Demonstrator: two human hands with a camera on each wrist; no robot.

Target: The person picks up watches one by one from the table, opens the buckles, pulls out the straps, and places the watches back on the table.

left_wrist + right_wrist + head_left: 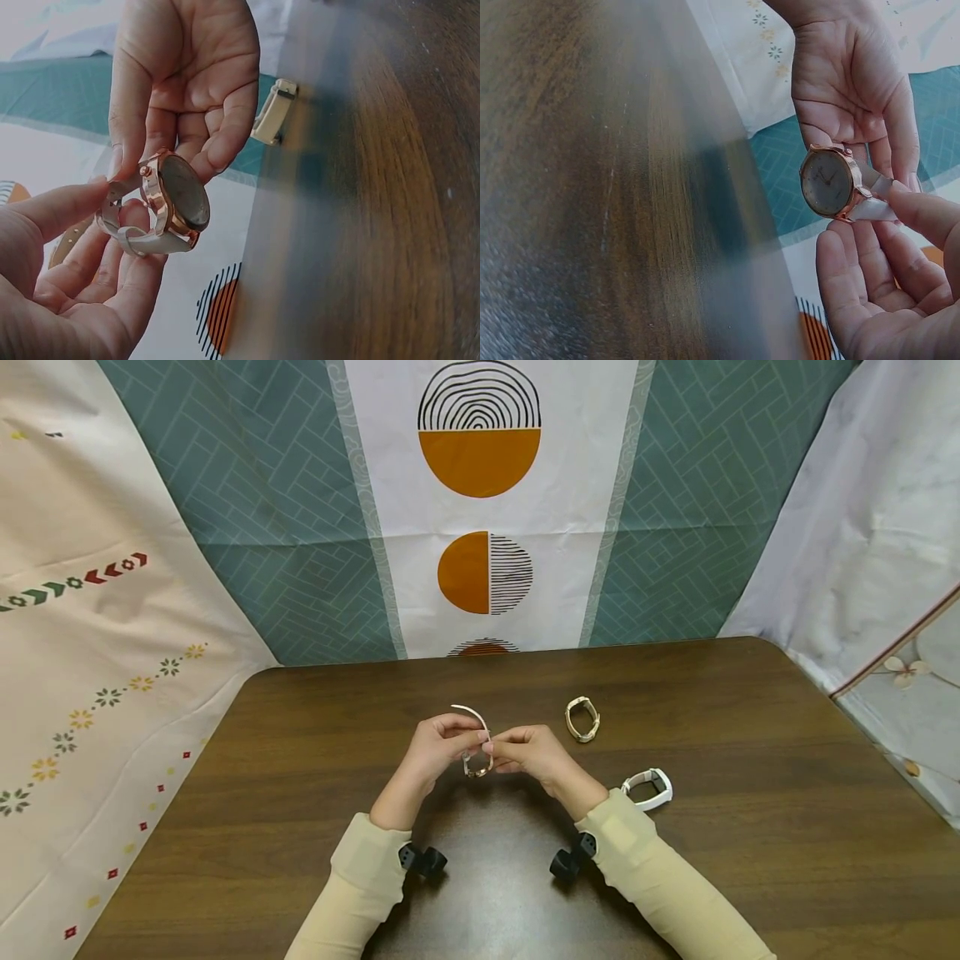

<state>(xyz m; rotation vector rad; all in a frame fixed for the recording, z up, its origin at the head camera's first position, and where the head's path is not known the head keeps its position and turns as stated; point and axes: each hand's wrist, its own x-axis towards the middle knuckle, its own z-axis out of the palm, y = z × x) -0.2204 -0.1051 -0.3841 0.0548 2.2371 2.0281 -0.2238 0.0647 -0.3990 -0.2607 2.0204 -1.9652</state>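
A wristwatch with a rose-gold case [177,191] and a white strap [874,209] is held up between both hands over the table. My left hand [438,750] pinches the strap between thumb and fingers; one long strap end curves up past its fingertips in the head view. From the other side, my right hand [534,757] pinches the strap close to the left fingertips. The round dial [828,182] faces toward my body, its hands and small markers visible in the right wrist view. The strap's loop [133,241] shows below the fingertips in the left wrist view.
A gold watch [583,739] lies on the brown wooden table [300,793], beyond my right hand. Beside the right sleeve lies a white watch [663,785] with a closed band. Patterned cloths [300,527] hang behind and at both sides of the table.
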